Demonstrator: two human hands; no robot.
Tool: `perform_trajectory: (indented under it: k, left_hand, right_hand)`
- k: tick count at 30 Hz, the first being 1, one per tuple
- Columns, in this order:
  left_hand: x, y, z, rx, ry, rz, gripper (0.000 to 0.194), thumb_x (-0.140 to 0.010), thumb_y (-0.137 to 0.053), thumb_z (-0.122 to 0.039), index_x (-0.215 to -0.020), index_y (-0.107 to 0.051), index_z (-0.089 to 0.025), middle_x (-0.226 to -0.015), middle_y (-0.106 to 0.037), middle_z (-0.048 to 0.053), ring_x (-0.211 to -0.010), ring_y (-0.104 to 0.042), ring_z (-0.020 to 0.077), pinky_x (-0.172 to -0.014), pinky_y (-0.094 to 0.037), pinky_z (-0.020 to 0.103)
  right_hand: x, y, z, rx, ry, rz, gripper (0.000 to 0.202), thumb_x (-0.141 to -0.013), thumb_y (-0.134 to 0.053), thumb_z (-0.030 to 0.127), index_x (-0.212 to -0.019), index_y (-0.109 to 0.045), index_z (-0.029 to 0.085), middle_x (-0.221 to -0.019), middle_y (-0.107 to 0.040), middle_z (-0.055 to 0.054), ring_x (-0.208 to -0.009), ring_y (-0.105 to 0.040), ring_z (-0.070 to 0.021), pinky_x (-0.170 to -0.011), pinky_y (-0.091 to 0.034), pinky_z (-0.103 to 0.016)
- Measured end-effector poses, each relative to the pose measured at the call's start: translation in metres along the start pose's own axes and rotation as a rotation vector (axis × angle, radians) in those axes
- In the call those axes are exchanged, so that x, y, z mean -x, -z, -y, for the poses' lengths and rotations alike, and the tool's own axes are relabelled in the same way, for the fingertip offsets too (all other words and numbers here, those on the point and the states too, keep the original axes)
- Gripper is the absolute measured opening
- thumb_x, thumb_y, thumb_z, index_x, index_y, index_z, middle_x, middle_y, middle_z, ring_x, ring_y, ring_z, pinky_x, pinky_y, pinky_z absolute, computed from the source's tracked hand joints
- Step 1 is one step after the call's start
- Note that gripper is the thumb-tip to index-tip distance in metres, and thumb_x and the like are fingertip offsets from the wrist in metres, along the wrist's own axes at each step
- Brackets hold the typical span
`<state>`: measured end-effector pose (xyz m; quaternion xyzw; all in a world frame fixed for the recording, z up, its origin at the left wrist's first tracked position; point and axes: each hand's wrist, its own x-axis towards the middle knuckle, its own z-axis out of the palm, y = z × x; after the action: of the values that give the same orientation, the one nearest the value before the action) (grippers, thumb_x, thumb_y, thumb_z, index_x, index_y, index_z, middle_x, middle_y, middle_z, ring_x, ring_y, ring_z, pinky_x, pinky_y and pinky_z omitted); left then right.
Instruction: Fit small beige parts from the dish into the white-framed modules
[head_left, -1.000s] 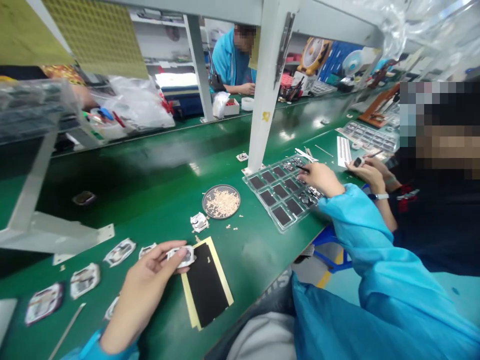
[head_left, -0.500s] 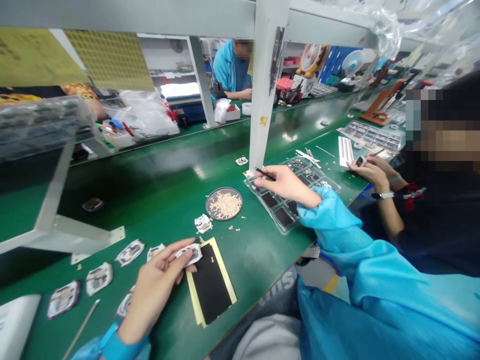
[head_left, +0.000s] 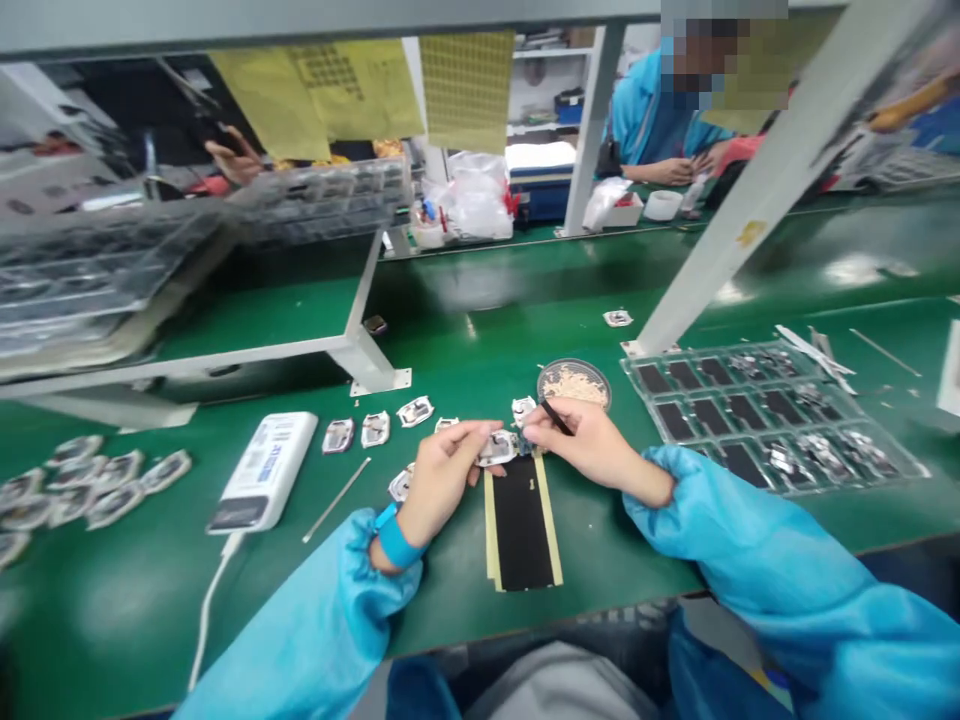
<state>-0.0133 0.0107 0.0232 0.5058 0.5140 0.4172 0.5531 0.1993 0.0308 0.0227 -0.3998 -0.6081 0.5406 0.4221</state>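
My left hand (head_left: 444,475) pinches a white watch-sized case (head_left: 496,450) with small parts inside, by its edge. Close against its right side, my right hand (head_left: 600,445) grips slim black tweezers (head_left: 555,417). A small dark part (head_left: 527,446) shows at the right fingertips beside the case; how it is held I cannot tell. Below both hands lies a black sheet (head_left: 523,525) on yellow backing, with one tiny beige piece (head_left: 532,483) on it. Another white case (head_left: 523,407) rests just behind my hands.
A round dish (head_left: 606,380) of beige bits stands behind my right hand. Rightward lies a clear compartment tray (head_left: 679,397) of parts. Several cases (head_left: 375,429), a thin stick (head_left: 337,500) and a white cabled device (head_left: 270,465) lie left. A slanted post (head_left: 720,250) rises behind; a co-worker (head_left: 637,120) sits opposite.
My right hand has come from over the compartment tray to the case in my left hand, bringing the tweezers and a small dark part. The view has swung left.
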Motion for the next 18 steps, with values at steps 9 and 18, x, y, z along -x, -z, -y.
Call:
perform_trajectory:
  k: [9, 18]
  left_hand:
    - [0.003, 0.002, 0.004, 0.088, -0.094, 0.114, 0.053, -0.075, -0.064, -0.015, -0.128, -0.068, -0.016, -0.096, -0.074, 0.006, -0.074, -0.061, 0.0148, -0.067, -0.049, 0.025]
    - [0.012, -0.005, 0.005, -0.237, -0.232, 0.099, 0.052, -0.083, -0.068, -0.018, -0.135, -0.063, -0.018, -0.112, -0.070, 0.008, -0.068, -0.052, 0.0119, -0.067, -0.049, 0.027]
  right_hand:
    - [0.010, -0.013, -0.005, -0.101, -0.176, 0.092, 0.027, -0.084, -0.077, 0.043, -0.084, -0.068, 0.018, -0.078, -0.077, -0.004, -0.072, -0.070, -0.0158, -0.075, -0.052, -0.029]
    - [0.010, -0.012, -0.007, -0.023, -0.175, 0.046, 0.031, -0.086, -0.073, 0.046, -0.073, -0.072, 0.018, -0.071, -0.076, -0.003, -0.069, -0.067, -0.0152, -0.077, -0.050, -0.028]
